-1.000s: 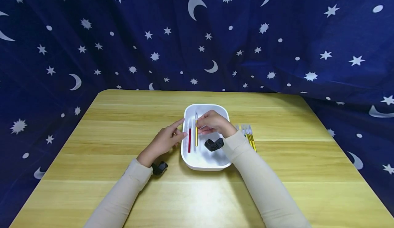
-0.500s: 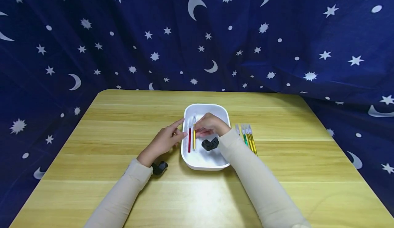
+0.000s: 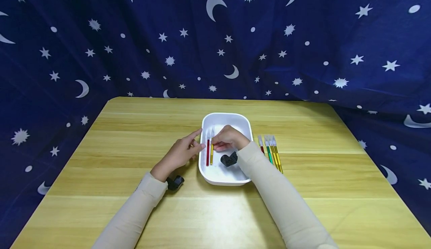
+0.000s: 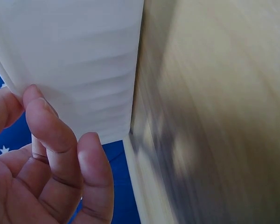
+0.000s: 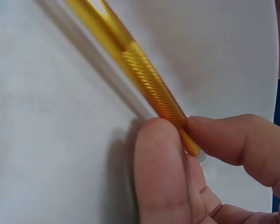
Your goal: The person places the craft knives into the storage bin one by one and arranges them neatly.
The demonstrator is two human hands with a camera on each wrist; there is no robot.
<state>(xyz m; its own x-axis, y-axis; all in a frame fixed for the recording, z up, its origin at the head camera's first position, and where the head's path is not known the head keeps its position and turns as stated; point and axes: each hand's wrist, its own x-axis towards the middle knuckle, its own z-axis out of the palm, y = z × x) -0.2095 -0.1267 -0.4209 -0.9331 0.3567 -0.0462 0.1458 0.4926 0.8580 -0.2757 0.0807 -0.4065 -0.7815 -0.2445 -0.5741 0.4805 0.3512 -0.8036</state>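
In the head view a white tray (image 3: 225, 180) stands mid-table. My right hand (image 3: 229, 138) is inside it, pinching a gold craft knife (image 3: 211, 155) with a knurled grip between thumb and finger. The right wrist view shows the fingertips near the end of the gold handle (image 5: 149, 84). Just left of it lies a red craft knife (image 3: 207, 153) with a clear cap, roughly parallel. My left hand (image 3: 182, 151) holds the tray's left rim, its thumb over the edge. In the left wrist view its fingertips (image 4: 37, 109) touch the outer wall (image 4: 88, 56).
Right of the tray, several capped craft knives lie side by side on the wooden table (image 3: 151, 129), among them a green one (image 3: 269, 153), a red one (image 3: 262, 148) and gold ones (image 3: 275, 157). A dark blue curtain (image 3: 188, 17) with moons and stars hangs behind.
My right hand has moved slightly left and toward me, bringing the gold craft knife down beside the red one. The left hand stays at the rim.
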